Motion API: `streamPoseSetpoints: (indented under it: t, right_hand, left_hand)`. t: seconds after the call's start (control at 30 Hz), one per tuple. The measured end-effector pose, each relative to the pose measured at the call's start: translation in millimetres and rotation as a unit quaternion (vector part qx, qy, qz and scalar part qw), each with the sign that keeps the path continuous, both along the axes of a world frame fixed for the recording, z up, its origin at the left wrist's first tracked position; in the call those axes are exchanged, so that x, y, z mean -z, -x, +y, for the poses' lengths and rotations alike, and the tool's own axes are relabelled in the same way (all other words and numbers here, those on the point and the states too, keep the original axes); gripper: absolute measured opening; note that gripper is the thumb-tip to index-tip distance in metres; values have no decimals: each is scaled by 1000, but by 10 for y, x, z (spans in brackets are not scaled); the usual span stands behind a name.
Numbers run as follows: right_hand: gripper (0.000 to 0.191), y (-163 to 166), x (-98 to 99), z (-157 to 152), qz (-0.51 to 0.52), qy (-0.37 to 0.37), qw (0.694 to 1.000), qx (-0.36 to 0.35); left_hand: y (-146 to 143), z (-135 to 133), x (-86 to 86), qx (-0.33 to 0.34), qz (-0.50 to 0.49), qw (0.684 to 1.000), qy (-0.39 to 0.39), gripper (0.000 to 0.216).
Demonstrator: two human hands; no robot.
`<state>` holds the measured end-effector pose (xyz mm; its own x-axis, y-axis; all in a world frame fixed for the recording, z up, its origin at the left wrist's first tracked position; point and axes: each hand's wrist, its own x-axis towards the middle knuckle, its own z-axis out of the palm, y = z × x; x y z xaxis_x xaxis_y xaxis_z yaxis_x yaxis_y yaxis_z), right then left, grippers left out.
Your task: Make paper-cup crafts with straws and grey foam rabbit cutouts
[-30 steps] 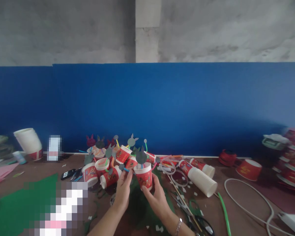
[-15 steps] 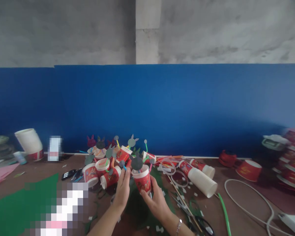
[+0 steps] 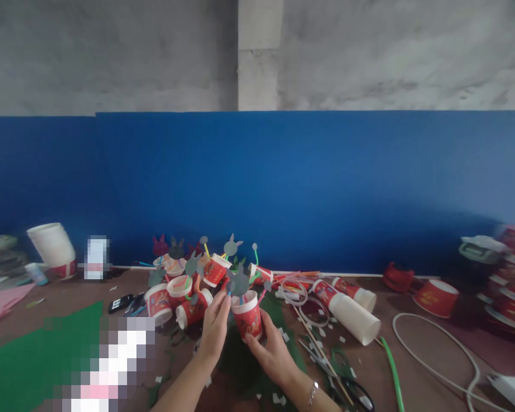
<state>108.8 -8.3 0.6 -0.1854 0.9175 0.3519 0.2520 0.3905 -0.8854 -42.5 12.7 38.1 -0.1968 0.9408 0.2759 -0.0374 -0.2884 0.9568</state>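
Observation:
My right hand [image 3: 273, 350] grips a red paper cup [image 3: 248, 316] from the right and below. A grey cut-out animal shape on a straw [image 3: 239, 284] sticks out of that cup. My left hand [image 3: 214, 327] pinches the straw near the cup's left rim. Just behind and to the left stands a cluster of finished red cups [image 3: 189, 286] with straws and paper shapes. The held cup hovers over dark green felt [image 3: 244, 366] on the brown table.
A stack of lying paper cups [image 3: 352, 312] is to the right, with skewers and scissors [image 3: 347, 392] in front. A white cable [image 3: 438, 355] loops at right. Green felt sheet [image 3: 26, 360] lies at left, a white tub [image 3: 51, 246] far left, red bowls [image 3: 435, 296] far right.
The cup has moved a little left and down toward the cluster, and tilted slightly. My left hand has risen to the straw at the cup's rim.

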Motion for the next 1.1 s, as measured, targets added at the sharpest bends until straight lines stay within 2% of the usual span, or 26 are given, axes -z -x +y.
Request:
streamPoseSetpoints:
  t: [0.17,0.4,0.83,1.1]
  right_hand:
    - [50,4,22,-2,-13,-8,1000,0]
    - [50,14,-3,-16,-10,-9,1000,1]
    - [54,24,46,-18,-41,-15,999,23]
    - [59,60,45,-57,-79,-12,997,25]
  left_hand:
    - [3,-2,-58,2,-35,999,14,37]
    - [3,16,-87,-57,-60,996,16,33]
    - [27,42,10,-75,5,997,-13,29]
    - [58,0,6,-91,61,993,-32,25]
